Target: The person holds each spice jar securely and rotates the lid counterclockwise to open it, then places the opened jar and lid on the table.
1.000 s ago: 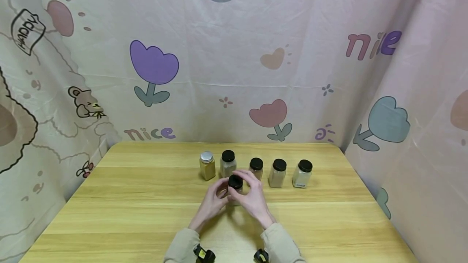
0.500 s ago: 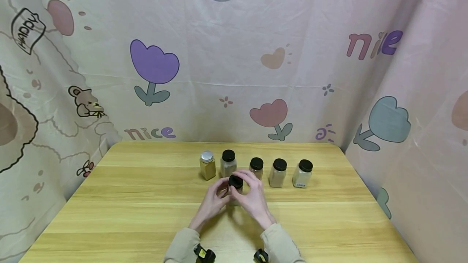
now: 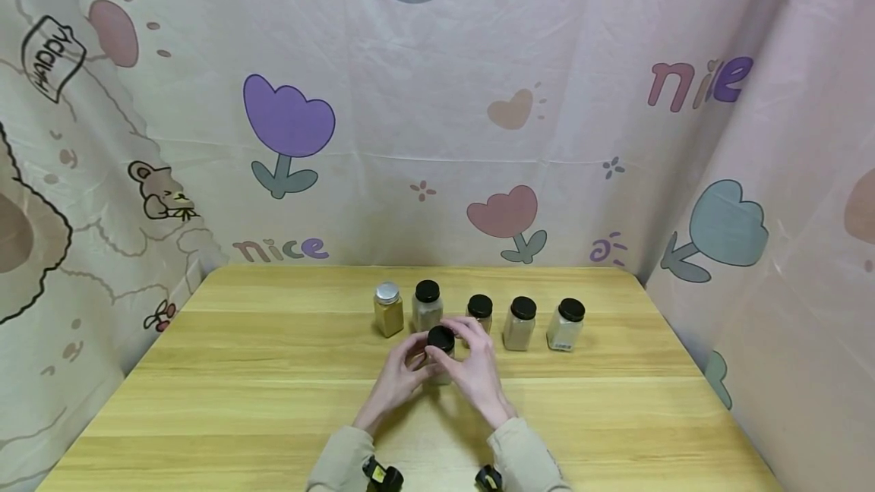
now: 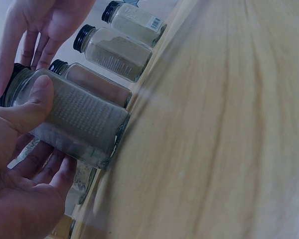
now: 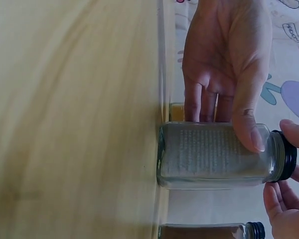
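A square glass jar (image 5: 209, 155) of greyish powder, with raised or printed lettering on its side, stands upright on the wooden table. My left hand (image 3: 399, 376) holds its body, the thumb laid along one face and the fingers behind it. At the top, my right hand (image 3: 478, 372) has the black screw lid (image 3: 440, 338) between thumb and fingers, as the right wrist view shows. That lid sits on the jar's neck. In the head view, both hands cover most of the jar's body.
Behind the hands stand a silver-capped jar of yellow powder (image 3: 388, 315), a black-lidded jar (image 3: 427, 310), a partly hidden brownish jar (image 3: 480, 310), and two pale jars, one in the middle right (image 3: 519, 325) and one at far right (image 3: 566, 326). A printed curtain hangs beyond the table.
The right thumb and index finger have shifted slightly around the lid. The left hand keeps its hold on the jar, and the other jars stay where they were.
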`<state>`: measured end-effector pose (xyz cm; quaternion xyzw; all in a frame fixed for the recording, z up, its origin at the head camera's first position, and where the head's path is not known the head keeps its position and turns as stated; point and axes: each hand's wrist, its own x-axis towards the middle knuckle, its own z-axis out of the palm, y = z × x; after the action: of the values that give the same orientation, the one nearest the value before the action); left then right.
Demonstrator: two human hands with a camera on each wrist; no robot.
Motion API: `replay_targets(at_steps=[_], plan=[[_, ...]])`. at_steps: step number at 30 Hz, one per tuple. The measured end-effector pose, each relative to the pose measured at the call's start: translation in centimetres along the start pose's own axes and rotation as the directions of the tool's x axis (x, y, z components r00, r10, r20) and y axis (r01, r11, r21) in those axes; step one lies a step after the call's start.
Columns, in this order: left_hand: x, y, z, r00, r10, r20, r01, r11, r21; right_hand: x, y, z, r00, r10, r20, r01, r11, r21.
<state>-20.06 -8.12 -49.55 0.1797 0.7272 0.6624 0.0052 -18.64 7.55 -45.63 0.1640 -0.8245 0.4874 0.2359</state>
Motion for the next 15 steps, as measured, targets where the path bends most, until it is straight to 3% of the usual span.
replay_targets(at_steps=[9, 15], plan=[[0.13, 0.02, 0.00, 1.000, 0.002, -0.006, -0.002, 1.000, -0.013, 0.06, 0.06, -0.24, 0.997, -0.033, 0.074, 0.031, 0.999, 0.025], [0.03, -0.05, -0.01, 1.000, 0.000, 0.001, 0.000, 1.000, -0.018, -0.01, 0.16, -0.16, 0.999, 0.012, 0.041, -0.012, 1.000, -0.001]])
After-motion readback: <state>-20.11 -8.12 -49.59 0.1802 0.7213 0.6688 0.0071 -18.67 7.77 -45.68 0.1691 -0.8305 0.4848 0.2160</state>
